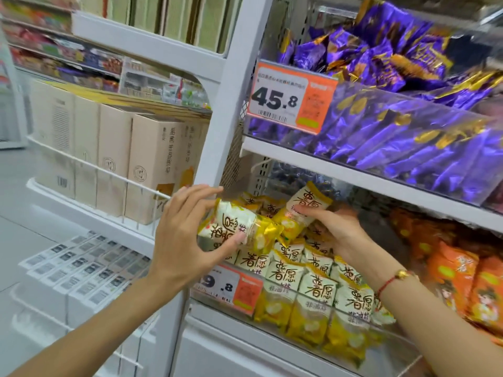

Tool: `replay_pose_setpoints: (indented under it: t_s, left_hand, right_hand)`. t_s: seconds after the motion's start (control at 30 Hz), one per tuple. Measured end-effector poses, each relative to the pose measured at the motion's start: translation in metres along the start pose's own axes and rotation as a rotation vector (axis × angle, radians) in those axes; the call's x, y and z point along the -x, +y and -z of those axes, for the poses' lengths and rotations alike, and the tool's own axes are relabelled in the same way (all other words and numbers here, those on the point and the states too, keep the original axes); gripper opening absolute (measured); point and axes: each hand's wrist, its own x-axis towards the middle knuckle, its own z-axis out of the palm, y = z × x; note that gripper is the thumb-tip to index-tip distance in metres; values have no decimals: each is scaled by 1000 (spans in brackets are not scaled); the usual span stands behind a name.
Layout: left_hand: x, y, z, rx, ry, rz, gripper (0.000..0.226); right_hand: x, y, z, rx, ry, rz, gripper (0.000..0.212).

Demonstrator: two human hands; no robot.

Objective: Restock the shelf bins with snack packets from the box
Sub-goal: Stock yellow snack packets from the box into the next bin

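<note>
Yellow pkts (313,289) fill clear bin (272,322) | purple pkts (394,137) bin above

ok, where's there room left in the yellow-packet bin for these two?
Back left of the yellow bin, behind the left hand and its packet, looks lower. The front is stacked to the lip. The right hand holds a packet over the middle. The orange packets crowd the right.
</note>
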Motion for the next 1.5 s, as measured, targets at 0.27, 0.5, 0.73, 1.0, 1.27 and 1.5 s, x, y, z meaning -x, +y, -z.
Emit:
replay_pose_setpoints:
  t_s: [0.27,0.5,0.73,1.0,1.27,1.5]
  left_hand:
    - [4,-4,-12,66,24,78,55]
    - [8,-7,-18,133,35,132,52]
    - [10,-7,-21,118,45,138,51]
    - [9,-6,-21,127,56,145,52]
    - [9,-5,-21,116,51,140,51]
    - [9,-5,-21,112,49,143,50]
  right_hand:
    - [3,0,-39,212,-162,163,64]
    - [-19,-9,-19,-5,-250,-79,70]
    - [-48,-8,-15,-243,-123,-45,28]
    - [-90,-12,-64,-172,-62,78,49]
    - [-104,-6,-93,270,-140,193,49]
    - [-103,-2,-97,415,-10,263,43]
